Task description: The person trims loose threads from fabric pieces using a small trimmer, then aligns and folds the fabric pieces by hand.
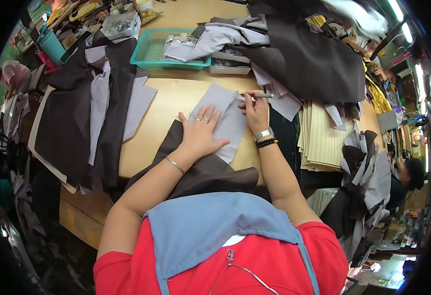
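Note:
My left hand (202, 129) lies flat with its fingers spread on a light grey-lilac piece of cloth (231, 118), pressing it to the wooden table. In my right hand (257, 114) is a slim grey pen (262, 95), pinched between thumb and fingers near the cloth's upper right edge. The pen's tip end points left, close to that edge; whether it touches the cloth I cannot tell. A dark brown piece of cloth (210, 174) spreads beneath my left forearm and hangs over the table's front edge.
A teal basket (146, 48) and a white tray (230, 70) of small dark parts stand behind. Dark cloth heaps lie left (68, 128) and back right (309, 59). Right of my arm sits a stack of cream textured sheets (326, 142). Another person (407, 177) is at the right.

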A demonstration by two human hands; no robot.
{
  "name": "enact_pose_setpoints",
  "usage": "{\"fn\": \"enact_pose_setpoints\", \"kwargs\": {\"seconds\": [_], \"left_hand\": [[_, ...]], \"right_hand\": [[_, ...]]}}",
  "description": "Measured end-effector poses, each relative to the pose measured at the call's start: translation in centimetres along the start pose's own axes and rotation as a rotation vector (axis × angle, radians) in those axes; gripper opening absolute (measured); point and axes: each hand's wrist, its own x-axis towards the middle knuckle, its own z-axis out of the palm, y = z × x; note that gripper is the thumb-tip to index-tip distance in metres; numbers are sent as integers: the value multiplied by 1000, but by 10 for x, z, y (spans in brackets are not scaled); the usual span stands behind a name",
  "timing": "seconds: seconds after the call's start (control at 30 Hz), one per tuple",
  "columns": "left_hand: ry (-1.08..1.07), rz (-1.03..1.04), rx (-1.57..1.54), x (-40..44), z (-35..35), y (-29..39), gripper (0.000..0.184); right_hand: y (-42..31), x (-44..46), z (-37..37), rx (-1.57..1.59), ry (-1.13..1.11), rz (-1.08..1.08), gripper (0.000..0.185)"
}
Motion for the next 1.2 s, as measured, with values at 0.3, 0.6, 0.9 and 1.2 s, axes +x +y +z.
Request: {"fn": "enact_pose_setpoints", "kwargs": {"seconds": [0.3,0.6,0.9,1.2], "left_hand": [[-32,21,-4,0,-2,-2,96],[-139,230,-20,-35,-26,-28,90],[-154,288,-179,26,-31,-31,39],[-47,335,-90,33,-11,-37,42]], "right_hand": [[2,14,-5,102,158,121,15],[-17,-48,-130,-893,-102,57,27],[-42,-60,-103,-799,30,-350,25],[-19,-55,-44,-497,-313,-564,15]]}}
